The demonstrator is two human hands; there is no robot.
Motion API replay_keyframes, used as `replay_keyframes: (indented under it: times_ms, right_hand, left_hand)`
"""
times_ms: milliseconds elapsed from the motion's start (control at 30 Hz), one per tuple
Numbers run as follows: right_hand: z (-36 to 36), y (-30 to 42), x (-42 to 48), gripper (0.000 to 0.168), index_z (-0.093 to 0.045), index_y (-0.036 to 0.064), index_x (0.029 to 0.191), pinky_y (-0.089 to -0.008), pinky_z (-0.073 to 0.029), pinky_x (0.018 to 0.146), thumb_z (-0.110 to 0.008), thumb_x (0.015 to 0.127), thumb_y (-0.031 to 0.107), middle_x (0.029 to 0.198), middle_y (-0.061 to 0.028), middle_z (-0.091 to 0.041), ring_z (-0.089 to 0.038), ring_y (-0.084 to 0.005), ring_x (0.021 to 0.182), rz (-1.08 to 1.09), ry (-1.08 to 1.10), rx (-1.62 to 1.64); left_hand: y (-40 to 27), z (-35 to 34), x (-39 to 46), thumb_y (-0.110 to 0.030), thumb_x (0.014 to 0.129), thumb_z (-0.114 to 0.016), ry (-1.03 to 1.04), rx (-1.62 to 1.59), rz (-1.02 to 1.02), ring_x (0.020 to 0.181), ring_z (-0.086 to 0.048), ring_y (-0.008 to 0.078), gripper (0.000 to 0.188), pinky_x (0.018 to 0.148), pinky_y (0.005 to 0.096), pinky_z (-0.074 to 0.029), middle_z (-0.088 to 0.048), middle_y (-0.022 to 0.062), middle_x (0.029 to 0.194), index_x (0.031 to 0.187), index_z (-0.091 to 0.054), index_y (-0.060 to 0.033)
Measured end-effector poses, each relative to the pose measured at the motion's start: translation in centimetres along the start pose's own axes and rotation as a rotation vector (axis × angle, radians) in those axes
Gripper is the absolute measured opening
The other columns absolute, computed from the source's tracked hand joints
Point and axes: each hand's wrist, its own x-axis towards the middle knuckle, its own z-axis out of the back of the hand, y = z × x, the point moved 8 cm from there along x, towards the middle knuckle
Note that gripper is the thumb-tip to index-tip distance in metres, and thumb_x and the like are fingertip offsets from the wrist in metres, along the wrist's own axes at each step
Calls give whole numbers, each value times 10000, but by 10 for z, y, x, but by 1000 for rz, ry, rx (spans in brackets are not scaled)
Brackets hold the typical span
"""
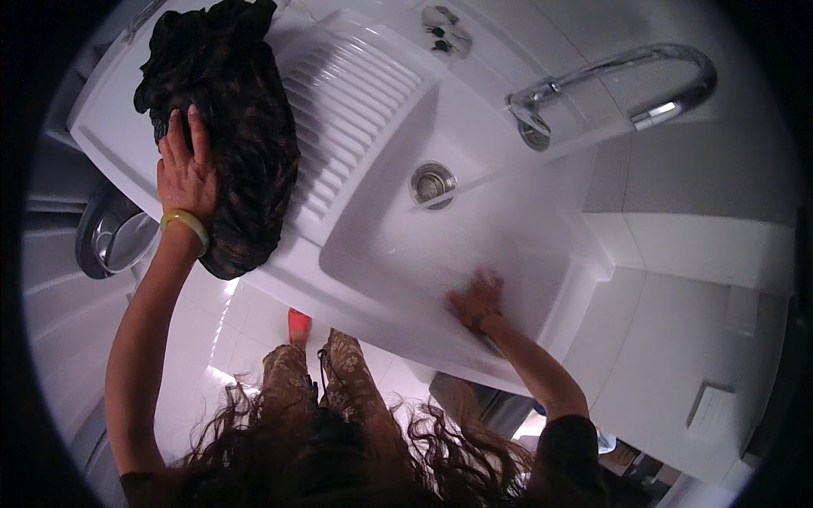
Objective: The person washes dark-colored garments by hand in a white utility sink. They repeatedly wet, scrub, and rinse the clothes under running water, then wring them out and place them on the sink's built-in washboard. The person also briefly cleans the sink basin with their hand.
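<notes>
My left hand (187, 171), with a yellowish-green bangle (184, 227) at the wrist, lies on a dark, crumpled cloth bundle (248, 146). Its fingers stretch over the fabric; the thumb is hard to make out. The bundle covers the left part of a ribbed washboard (356, 95) and hangs a little over the front edge. Inside the white sink basin (381, 235), my right hand (479, 298) is spread low near the front wall, blurred by spray and holding nothing visible. A water stream runs from the chrome gooseneck faucet (673, 63) down across the basin.
A metal drain strainer (433, 185) sits in the basin floor. On the back ledge is a small pale item with dark green spots (446, 32). White wall panels (673, 330) border the right side. At left, below the counter, is a round washer-like door (114, 235).
</notes>
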Motion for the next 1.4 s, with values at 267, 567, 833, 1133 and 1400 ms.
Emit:
replay_keyframes:
  times_ms: [267,567,833,1133,1400]
  right_hand:
    - [-12,4,43,838,-117,-147,1411,-537,-38,1142,-511,906,393,1490,-328,-103,-33,-464,1407,-56,-833,274]
    - [83,54,100,670,-286,-2,1422,-474,-178,1135,-525,908,356,1468,-242,-247,-203,-389,1387,-380,-997,525]
    - [123,131,72,575,-425,116,1371,-465,-407,990,-582,851,306,1423,-151,-364,-419,-382,1255,149,-874,115]
    - [254,-52,4,636,-464,13,1286,-417,-379,1021,-658,797,372,1308,-184,-498,-469,-335,1202,49,-1737,334]
    - [243,-34,34,444,-478,68,1281,-450,-403,959,-561,845,75,1153,-151,-564,-495,-342,1122,5,-1432,185]
  left_hand:
    - [-14,0,6,-125,870,-521,-33,-18,-14,1209,-423,394,701,985,436,-400,-277,224,1463,1491,-194,-131]
    - [-12,5,7,-226,865,-575,-101,-27,-15,1136,-447,397,681,880,451,-449,-315,206,1431,1468,-270,-147]
    - [-12,6,3,-289,896,-563,-32,-23,80,1132,-454,374,634,849,430,-478,-322,167,1432,1458,-294,-175]
    - [-4,4,0,-312,899,-543,-20,-47,100,1183,-432,362,651,887,439,-450,-304,164,1458,1470,-256,-186]
    - [-9,8,2,-338,892,-556,-63,-45,83,1129,-459,353,650,855,430,-455,-337,167,1437,1459,-275,-186]
